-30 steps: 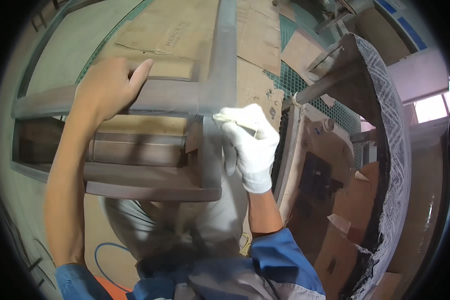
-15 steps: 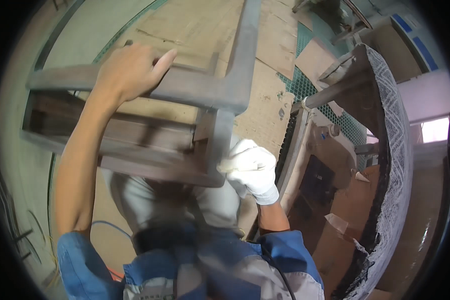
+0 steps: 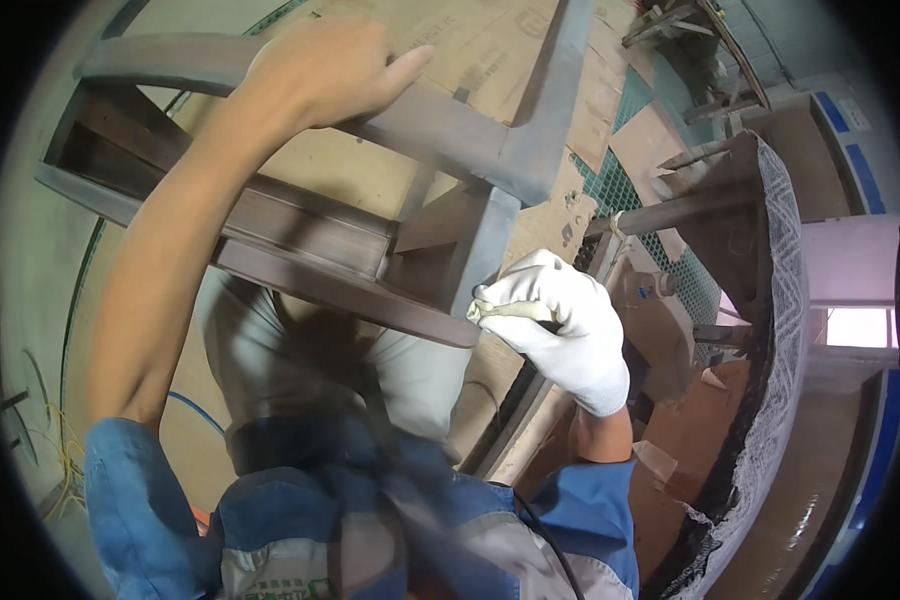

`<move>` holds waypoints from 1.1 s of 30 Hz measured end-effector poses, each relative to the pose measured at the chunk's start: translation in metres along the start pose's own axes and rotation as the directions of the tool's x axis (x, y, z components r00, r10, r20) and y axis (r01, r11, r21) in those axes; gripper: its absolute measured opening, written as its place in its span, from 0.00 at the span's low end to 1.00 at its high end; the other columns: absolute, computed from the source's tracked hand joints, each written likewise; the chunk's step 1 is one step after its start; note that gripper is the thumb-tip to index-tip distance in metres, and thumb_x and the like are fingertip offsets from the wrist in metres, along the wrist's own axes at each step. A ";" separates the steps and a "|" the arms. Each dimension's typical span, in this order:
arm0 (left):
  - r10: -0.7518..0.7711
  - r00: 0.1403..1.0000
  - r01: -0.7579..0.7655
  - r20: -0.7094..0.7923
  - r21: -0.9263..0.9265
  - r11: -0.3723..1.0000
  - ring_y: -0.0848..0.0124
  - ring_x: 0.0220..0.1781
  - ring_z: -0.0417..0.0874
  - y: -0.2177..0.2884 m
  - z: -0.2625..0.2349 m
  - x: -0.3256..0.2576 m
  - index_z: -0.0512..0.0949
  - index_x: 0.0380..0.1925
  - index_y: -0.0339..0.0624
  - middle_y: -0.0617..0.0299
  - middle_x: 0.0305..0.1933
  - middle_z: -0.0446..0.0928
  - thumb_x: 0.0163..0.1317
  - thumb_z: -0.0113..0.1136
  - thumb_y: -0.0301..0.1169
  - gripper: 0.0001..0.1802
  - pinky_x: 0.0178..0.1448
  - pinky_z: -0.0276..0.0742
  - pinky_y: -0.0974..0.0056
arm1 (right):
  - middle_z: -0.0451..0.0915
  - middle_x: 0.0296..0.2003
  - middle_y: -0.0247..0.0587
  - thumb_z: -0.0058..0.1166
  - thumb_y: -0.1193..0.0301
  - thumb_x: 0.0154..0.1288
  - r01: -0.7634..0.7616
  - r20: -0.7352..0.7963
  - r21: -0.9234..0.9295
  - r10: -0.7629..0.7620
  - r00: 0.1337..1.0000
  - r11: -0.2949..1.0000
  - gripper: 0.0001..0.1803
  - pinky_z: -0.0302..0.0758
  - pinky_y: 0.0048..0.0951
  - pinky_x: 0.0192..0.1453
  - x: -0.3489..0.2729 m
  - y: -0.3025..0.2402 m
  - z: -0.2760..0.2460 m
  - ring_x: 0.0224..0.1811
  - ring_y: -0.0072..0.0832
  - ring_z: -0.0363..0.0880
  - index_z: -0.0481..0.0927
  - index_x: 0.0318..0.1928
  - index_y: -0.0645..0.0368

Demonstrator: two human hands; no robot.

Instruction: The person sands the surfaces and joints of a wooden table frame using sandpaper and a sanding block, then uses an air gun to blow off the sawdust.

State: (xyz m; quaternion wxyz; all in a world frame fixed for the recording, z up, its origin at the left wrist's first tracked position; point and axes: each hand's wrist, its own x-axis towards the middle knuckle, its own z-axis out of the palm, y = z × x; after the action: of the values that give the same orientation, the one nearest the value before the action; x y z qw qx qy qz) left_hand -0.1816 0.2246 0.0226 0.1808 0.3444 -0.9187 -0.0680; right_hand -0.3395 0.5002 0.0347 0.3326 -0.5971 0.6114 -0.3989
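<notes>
A dark brown wooden furniture frame (image 3: 315, 296) lies across in front of me, above my thighs. My bare left hand (image 3: 320, 75) is over its far rail, the fingers curled behind the wood and partly hidden, the thumb sticking out to the right. A white knitted glove covers my right hand (image 3: 560, 320), at the frame's near right corner. Between its thumb and fingers is a small, pale, folded piece (image 3: 510, 309), cloth or abrasive, I cannot tell which. The piece is at or very near the post's edge.
Cardboard sheets (image 3: 470, 50) cover the surface beyond the frame, over green mesh (image 3: 605, 180). To the right stands another dark wooden piece with a plastic-wrapped edge (image 3: 780, 300). A blue hose (image 3: 196, 408) and yellow cord (image 3: 65, 450) lie at left.
The wooden frame, with my left hand on it, sits higher and further right in view and is more slanted. My right hand has shifted right, and its pinched piece shows more plainly.
</notes>
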 end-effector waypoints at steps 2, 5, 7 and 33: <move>-0.027 1.000 0.027 0.002 -0.053 0.998 0.42 0.26 0.77 0.005 -0.002 0.001 0.77 0.18 0.30 0.39 0.20 0.73 0.76 0.48 0.55 0.38 0.38 0.75 0.45 | 0.87 0.37 0.39 0.72 0.77 0.58 0.159 0.075 -0.354 -0.141 0.987 0.922 0.07 0.80 0.29 0.41 0.009 -0.011 -0.002 0.37 0.32 0.87 0.87 0.36 0.59; -0.037 0.992 0.050 0.121 -0.109 0.993 0.42 0.40 0.87 0.016 -0.033 -0.001 0.89 0.33 0.41 0.42 0.35 0.86 0.72 0.48 0.50 0.27 0.49 0.81 0.44 | 0.84 0.35 0.36 0.73 0.74 0.56 0.288 0.244 -0.615 -0.170 0.955 0.734 0.13 0.79 0.31 0.34 0.022 -0.031 -0.002 0.32 0.34 0.85 0.84 0.41 0.54; -0.011 0.992 0.025 0.122 -0.112 0.993 0.43 0.39 0.87 0.017 -0.032 -0.009 0.89 0.32 0.42 0.43 0.34 0.86 0.71 0.48 0.50 0.27 0.48 0.81 0.44 | 0.81 0.36 0.34 0.69 0.72 0.59 0.303 0.278 -0.668 -0.149 0.949 0.679 0.12 0.77 0.32 0.31 0.015 -0.033 -0.004 0.31 0.33 0.83 0.82 0.43 0.52; 0.120 0.993 -0.119 0.007 -0.114 0.986 0.44 0.43 0.87 0.014 -0.024 -0.014 0.89 0.42 0.44 0.44 0.41 0.87 0.71 0.48 0.47 0.24 0.50 0.83 0.47 | 0.80 0.35 0.42 0.63 0.73 0.65 0.236 0.031 -0.817 -0.368 0.929 0.526 0.04 0.80 0.33 0.29 0.058 -0.007 -0.004 0.27 0.35 0.82 0.82 0.39 0.57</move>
State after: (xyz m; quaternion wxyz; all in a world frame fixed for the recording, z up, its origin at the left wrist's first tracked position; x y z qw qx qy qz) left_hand -0.1711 0.2444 0.0442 0.1972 0.2774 -0.9337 -0.1113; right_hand -0.3440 0.4429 0.0467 -0.0957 -0.7480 0.6343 -0.1700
